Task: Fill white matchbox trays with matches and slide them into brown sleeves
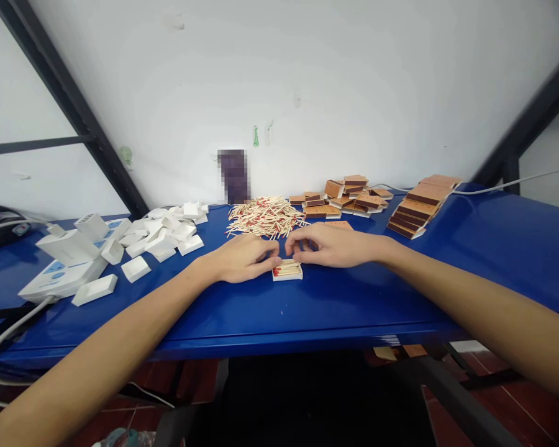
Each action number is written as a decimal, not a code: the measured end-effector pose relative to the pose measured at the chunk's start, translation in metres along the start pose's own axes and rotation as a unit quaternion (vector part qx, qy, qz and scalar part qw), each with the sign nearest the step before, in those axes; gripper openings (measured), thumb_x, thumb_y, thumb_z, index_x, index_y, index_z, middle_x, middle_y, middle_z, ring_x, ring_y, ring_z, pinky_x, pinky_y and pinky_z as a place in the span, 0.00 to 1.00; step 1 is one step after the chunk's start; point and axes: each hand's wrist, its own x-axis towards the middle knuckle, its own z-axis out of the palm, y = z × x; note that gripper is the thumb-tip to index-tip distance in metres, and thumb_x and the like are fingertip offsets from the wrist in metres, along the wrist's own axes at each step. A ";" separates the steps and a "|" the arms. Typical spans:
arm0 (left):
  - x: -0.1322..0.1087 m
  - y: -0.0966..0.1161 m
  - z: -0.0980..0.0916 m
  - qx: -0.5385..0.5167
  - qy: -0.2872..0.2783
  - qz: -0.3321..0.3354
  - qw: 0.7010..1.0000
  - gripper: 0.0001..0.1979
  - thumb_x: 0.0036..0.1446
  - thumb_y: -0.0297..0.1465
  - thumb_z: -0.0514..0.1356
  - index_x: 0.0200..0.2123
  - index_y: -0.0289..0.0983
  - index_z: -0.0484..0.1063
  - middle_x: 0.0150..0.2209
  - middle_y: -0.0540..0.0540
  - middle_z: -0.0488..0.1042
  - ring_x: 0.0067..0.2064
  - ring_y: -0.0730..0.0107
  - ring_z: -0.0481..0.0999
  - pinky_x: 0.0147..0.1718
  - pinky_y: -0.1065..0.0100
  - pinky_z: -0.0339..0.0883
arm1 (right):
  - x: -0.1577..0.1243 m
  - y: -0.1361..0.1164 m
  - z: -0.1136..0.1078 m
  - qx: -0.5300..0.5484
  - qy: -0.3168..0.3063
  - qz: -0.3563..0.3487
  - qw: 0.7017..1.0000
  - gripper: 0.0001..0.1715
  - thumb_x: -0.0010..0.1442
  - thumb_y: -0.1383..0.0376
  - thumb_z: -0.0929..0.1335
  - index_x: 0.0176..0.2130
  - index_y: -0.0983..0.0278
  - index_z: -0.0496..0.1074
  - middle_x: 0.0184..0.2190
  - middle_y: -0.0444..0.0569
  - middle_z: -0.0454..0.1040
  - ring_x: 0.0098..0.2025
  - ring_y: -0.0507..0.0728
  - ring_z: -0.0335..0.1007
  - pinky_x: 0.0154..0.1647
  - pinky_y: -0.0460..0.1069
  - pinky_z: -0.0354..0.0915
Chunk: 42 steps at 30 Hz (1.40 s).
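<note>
We count one match-filled tray [287, 277] at our fingers [266, 266], one match heap [265, 214] beyond, two matchbox groups [371, 200] rightward.

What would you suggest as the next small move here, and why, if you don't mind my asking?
I would probably have the right hand gently nudge the matches straighter in the small white tray: they seem to lie slightly askew, with red heads showing toward the left, and that hand is close to the tray's back edge, while the left hand is at its left side.
</note>
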 end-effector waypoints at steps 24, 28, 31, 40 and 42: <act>-0.001 0.010 -0.007 -0.019 -0.035 -0.011 0.999 0.21 0.58 0.50 0.58 0.38 0.37 0.67 0.24 0.53 0.65 0.24 0.73 0.62 0.26 0.69 0.49 | -0.030 0.041 -0.053 -0.262 0.122 0.211 0.934 0.28 0.56 0.52 0.67 0.52 0.63 0.68 0.42 0.57 0.76 0.39 0.65 0.71 0.37 0.56 0.62; 0.000 0.009 -0.005 0.000 -0.032 -0.025 0.999 0.18 0.57 0.48 0.58 0.37 0.37 0.67 0.23 0.53 0.65 0.25 0.73 0.62 0.26 0.69 0.49 | -0.033 0.055 -0.051 -0.268 0.029 0.223 0.937 0.31 0.54 0.50 0.67 0.53 0.63 0.70 0.46 0.59 0.76 0.40 0.66 0.72 0.37 0.57 0.64; 0.000 0.007 -0.004 0.011 -0.024 -0.039 0.999 0.19 0.59 0.49 0.56 0.36 0.37 0.67 0.24 0.53 0.66 0.25 0.72 0.63 0.26 0.69 0.49 | -0.028 0.050 -0.045 -0.242 -0.016 0.213 0.946 0.27 0.54 0.53 0.67 0.49 0.64 0.73 0.39 0.55 0.77 0.35 0.62 0.72 0.33 0.54 0.63; 0.000 0.006 -0.003 -0.003 -0.012 -0.040 0.999 0.18 0.58 0.47 0.57 0.35 0.37 0.68 0.23 0.52 0.66 0.25 0.72 0.64 0.26 0.70 0.50 | -0.009 -0.003 -0.015 -0.090 -0.052 0.071 0.992 0.23 0.53 0.51 0.71 0.43 0.64 0.76 0.33 0.49 0.76 0.31 0.55 0.68 0.30 0.49 0.58; 0.000 0.005 -0.002 -0.019 -0.005 -0.032 0.999 0.17 0.58 0.46 0.58 0.33 0.37 0.68 0.24 0.52 0.67 0.26 0.72 0.65 0.27 0.70 0.51 | -0.008 -0.001 -0.012 -0.096 -0.031 0.061 0.993 0.23 0.53 0.52 0.71 0.43 0.64 0.76 0.35 0.49 0.76 0.33 0.56 0.68 0.32 0.49 0.58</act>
